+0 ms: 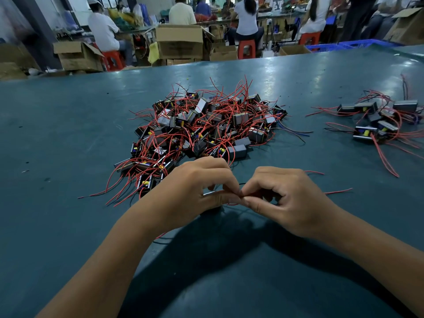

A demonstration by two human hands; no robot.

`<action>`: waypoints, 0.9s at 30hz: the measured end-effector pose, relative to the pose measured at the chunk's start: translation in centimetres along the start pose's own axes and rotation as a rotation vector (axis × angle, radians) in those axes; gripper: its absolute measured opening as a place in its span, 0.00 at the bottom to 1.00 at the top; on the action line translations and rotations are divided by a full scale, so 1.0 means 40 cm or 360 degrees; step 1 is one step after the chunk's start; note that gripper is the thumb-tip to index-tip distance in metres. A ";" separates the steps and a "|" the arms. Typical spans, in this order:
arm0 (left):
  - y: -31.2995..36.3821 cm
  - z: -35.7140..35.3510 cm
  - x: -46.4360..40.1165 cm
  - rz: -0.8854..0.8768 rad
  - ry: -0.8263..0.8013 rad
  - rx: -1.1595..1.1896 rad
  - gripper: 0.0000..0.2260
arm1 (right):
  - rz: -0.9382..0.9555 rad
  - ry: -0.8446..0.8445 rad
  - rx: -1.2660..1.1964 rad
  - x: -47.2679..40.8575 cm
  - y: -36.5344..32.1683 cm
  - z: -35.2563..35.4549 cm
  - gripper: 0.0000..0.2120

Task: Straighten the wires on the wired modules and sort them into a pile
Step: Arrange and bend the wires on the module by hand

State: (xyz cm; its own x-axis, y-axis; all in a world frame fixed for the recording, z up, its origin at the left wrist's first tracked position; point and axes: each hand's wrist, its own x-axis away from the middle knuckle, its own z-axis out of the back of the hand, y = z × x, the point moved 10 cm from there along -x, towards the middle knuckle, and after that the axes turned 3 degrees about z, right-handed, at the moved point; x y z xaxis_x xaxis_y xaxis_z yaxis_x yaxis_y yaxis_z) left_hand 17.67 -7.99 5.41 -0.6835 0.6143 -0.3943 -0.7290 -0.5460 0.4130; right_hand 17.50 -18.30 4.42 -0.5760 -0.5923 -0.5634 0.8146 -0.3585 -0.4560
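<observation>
Both hands meet on one wired module [210, 193]: left hand [197, 187] grips its body, right hand [282, 198] pinches its wires; cardboard boxes [179, 41] beyond the table [57, 134], contents unseen

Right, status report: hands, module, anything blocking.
Left hand grips one wired module; right hand pinches its red wire. Tangled pile just beyond, sorted pile far right. Nothing blocking.
</observation>
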 end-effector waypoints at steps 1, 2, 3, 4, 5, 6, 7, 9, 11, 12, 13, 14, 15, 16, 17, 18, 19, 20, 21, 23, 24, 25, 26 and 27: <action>0.000 -0.002 0.000 0.0004 -0.0008 0.0018 0.03 | 0.0005 -0.0007 0.0006 0.001 -0.001 -0.001 0.02; 0.000 -0.004 0.000 0.0011 -0.0018 0.0037 0.03 | 0.0012 -0.0012 0.0014 0.001 -0.003 -0.001 0.02; 0.000 -0.007 0.000 0.0019 -0.0033 0.0055 0.03 | 0.0020 -0.0018 0.0028 0.001 -0.005 -0.002 0.02; 0.001 -0.011 0.000 0.0029 -0.0053 0.0073 0.03 | 0.0029 -0.0023 0.0044 0.001 -0.007 -0.002 0.02; 0.001 -0.016 0.000 0.0042 -0.0074 0.0088 0.03 | 0.0036 -0.0026 0.0057 0.001 -0.009 -0.002 0.03; 0.000 -0.019 0.001 0.0058 -0.0093 0.0096 0.03 | 0.0035 -0.0023 0.0057 0.000 -0.010 -0.001 0.03; -0.002 -0.021 0.002 0.0074 -0.0102 0.0097 0.04 | 0.0026 -0.0014 0.0042 0.000 -0.010 -0.001 0.03; -0.003 -0.019 0.003 0.0095 -0.0089 0.0090 0.04 | 0.0007 0.0013 -0.0002 0.001 -0.007 0.001 0.03; 0.001 -0.015 0.003 0.0105 -0.0056 0.0091 0.04 | -0.0012 0.0034 -0.0016 0.001 -0.002 0.002 0.03; 0.004 -0.014 0.004 0.0107 -0.0039 0.0088 0.03 | -0.0026 0.0045 -0.0021 0.002 0.001 0.002 0.02; 0.005 -0.013 0.003 0.0113 -0.0022 0.0082 0.03 | -0.0045 0.0059 -0.0029 0.002 0.005 0.004 0.02; 0.006 -0.013 0.003 0.0125 -0.0004 0.0074 0.04 | -0.0066 0.0075 -0.0041 0.002 0.008 0.006 0.01; 0.006 -0.013 0.002 0.0146 0.0014 0.0065 0.04 | -0.0083 0.0091 -0.0052 0.002 0.010 0.007 0.01; 0.006 -0.014 0.001 0.0175 0.0033 0.0055 0.04 | -0.0097 0.0108 -0.0058 0.003 0.011 0.009 0.00; 0.005 -0.013 0.001 0.0210 0.0054 0.0048 0.05 | -0.0110 0.0123 -0.0061 0.003 0.012 0.010 0.01; 0.004 -0.013 0.001 0.0251 0.0078 0.0043 0.05 | -0.0127 0.0132 -0.0067 0.004 0.015 0.010 0.02; 0.002 -0.012 0.001 0.0300 0.0102 0.0037 0.06 | -0.0148 0.0137 -0.0077 0.004 0.020 0.009 0.02; -0.001 -0.012 0.003 0.0350 0.0122 0.0018 0.07 | -0.0168 0.0141 -0.0085 0.005 0.024 0.009 0.03; -0.001 -0.013 0.004 0.0383 0.0133 -0.0020 0.07 | -0.0190 0.0150 -0.0091 0.006 0.029 0.010 0.03; 0.007 -0.017 0.005 0.0384 0.0112 -0.0134 0.07 | -0.0227 0.0162 -0.0098 0.007 0.038 0.012 0.03; 0.011 -0.018 0.005 0.0376 0.0088 -0.0178 0.06 | -0.0233 0.0156 -0.0097 0.007 0.039 0.011 0.03; 0.012 -0.019 0.005 0.0380 0.0069 -0.0187 0.06 | -0.0227 0.0146 -0.0089 0.007 0.037 0.009 0.03; 0.010 -0.020 0.006 0.0400 0.0059 -0.0160 0.06 | -0.0212 0.0135 -0.0074 0.006 0.033 0.006 0.03; 0.006 -0.020 0.007 0.0430 0.0056 -0.0112 0.07 | -0.0196 0.0130 -0.0060 0.006 0.029 0.004 0.03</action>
State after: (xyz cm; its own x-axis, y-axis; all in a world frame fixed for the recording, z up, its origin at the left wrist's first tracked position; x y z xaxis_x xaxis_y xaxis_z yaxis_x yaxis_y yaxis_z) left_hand 17.27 -8.40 4.75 -0.8536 0.4214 -0.3063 -0.5199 -0.7263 0.4497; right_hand 18.34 -18.97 3.87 -0.6761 -0.4845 -0.5551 0.7353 -0.3966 -0.5496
